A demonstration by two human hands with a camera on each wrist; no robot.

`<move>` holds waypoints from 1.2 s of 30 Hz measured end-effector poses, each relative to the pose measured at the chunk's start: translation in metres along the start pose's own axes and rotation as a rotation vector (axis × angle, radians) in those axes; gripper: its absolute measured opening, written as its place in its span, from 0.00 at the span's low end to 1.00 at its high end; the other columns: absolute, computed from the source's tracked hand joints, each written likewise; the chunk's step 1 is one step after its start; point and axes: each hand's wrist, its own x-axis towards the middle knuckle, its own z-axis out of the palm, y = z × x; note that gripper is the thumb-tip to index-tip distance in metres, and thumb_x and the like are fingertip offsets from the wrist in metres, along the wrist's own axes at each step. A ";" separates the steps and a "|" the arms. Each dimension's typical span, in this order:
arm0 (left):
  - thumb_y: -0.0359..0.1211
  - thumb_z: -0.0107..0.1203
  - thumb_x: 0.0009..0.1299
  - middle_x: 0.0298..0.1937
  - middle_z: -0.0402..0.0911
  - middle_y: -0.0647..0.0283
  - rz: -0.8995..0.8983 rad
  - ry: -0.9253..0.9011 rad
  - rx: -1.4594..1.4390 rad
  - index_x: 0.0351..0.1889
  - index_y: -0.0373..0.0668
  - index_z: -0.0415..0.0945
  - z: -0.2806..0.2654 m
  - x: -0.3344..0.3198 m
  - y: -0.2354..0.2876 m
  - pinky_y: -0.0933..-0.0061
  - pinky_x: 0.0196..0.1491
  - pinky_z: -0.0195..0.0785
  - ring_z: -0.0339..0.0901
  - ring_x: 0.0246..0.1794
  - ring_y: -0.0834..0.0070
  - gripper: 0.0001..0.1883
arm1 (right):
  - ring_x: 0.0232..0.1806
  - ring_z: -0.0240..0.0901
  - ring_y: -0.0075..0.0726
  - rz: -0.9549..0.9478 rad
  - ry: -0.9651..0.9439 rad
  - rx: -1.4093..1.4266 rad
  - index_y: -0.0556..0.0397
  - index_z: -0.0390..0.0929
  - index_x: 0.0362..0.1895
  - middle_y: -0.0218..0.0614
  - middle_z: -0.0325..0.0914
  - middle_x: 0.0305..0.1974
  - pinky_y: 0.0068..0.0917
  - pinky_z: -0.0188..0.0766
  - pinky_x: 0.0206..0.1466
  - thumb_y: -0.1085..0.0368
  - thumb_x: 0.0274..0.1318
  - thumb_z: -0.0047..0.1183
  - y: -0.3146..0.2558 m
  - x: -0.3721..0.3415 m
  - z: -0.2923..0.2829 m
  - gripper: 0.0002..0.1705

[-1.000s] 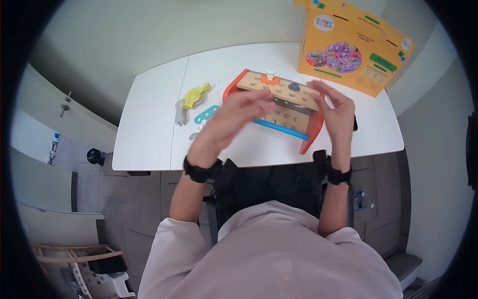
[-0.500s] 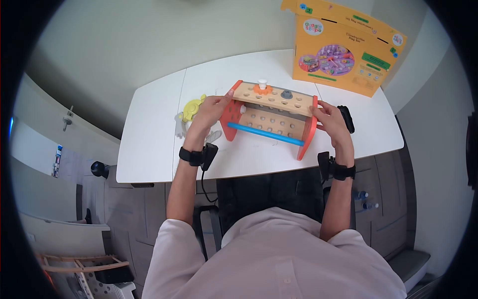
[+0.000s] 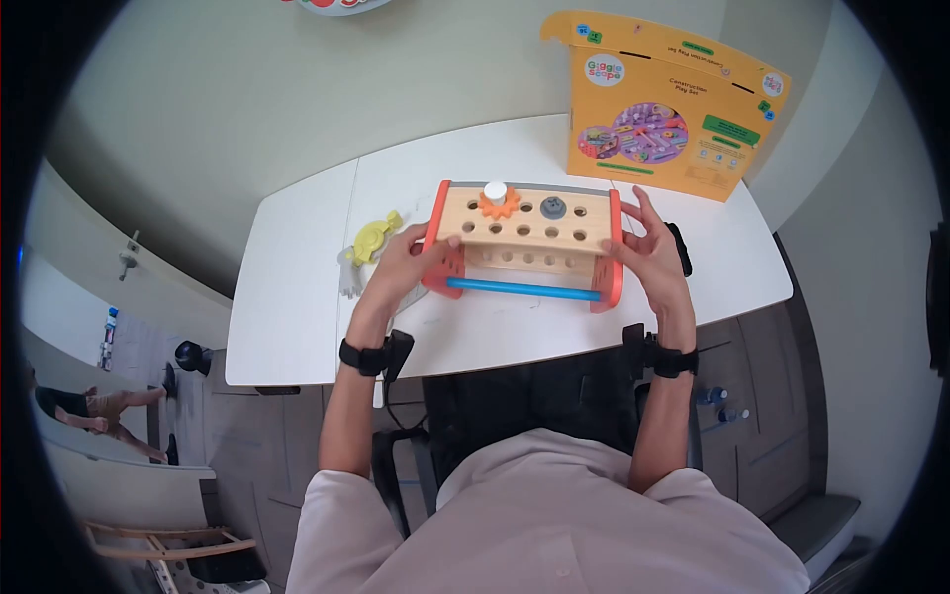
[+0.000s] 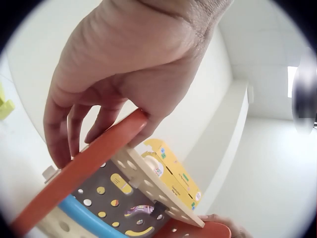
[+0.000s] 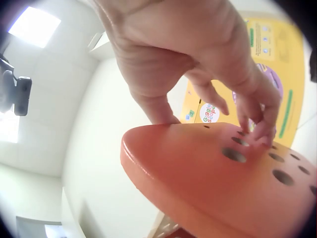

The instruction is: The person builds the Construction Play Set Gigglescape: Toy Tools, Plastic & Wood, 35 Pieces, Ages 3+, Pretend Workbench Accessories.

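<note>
Between the two hands is a wooden toy workbench [image 3: 510, 236] with red side panels and a blue rod [image 3: 524, 289] along its front. My left hand [image 3: 398, 265] grips its left end, thumb at the top board and fingers around the red panel [image 4: 89, 168] in the left wrist view. At the other end my right hand [image 3: 653, 252] holds the right panel [image 5: 188, 163], its thumb at the edge and fingers on the outer face. On the holed top board sit an orange gear [image 3: 508, 208] with a white peg [image 3: 495, 191] and a grey nut-like piece [image 3: 552, 208].
Left of the workbench lie a yellow toy piece [image 3: 372, 241] and a grey claw-shaped piece [image 3: 348, 274]. A yellow construction set box [image 3: 663, 124] stands at the table's back right. Behind the right hand is a black object [image 3: 679, 247]. Beyond the doorway, a person [image 3: 109, 406] is partly visible.
Both hands came from loosely above the workbench to its two ends and gripped it. The workbench has turned to face the wearer more squarely. A person has appeared at the far left.
</note>
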 end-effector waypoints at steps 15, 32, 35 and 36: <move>0.29 0.79 0.53 0.53 0.74 0.52 0.301 0.248 0.287 0.52 0.34 0.81 0.046 -0.007 -0.044 0.62 0.48 0.76 0.79 0.43 0.61 0.28 | 0.81 0.46 0.60 -0.515 -0.108 -0.577 0.51 0.63 0.73 0.52 0.52 0.74 0.42 0.44 0.83 0.91 0.36 0.38 0.027 -0.009 -0.001 0.52; 0.27 0.76 0.54 0.45 0.86 0.52 0.158 0.362 0.867 0.45 0.34 0.86 -0.052 0.011 -0.120 0.63 0.47 0.77 0.84 0.44 0.60 0.20 | 0.68 0.68 0.49 -0.439 0.105 -0.585 0.52 0.75 0.61 0.43 0.72 0.63 0.37 0.62 0.73 0.83 0.53 0.52 0.020 -0.013 0.003 0.30; 0.28 0.75 0.55 0.37 0.87 0.53 0.118 0.255 0.722 0.39 0.35 0.87 -0.054 0.021 -0.142 0.65 0.42 0.76 0.84 0.39 0.62 0.15 | 0.67 0.71 0.48 -0.478 0.127 -0.639 0.51 0.78 0.58 0.43 0.73 0.62 0.37 0.64 0.71 0.83 0.53 0.53 0.020 -0.017 0.002 0.27; 0.29 0.75 0.55 0.35 0.87 0.54 0.174 0.246 0.717 0.38 0.36 0.87 -0.053 0.025 -0.151 0.65 0.41 0.76 0.84 0.37 0.62 0.14 | 0.66 0.71 0.48 -0.488 0.140 -0.625 0.51 0.80 0.55 0.42 0.74 0.62 0.37 0.65 0.70 0.83 0.53 0.53 0.020 -0.017 0.003 0.26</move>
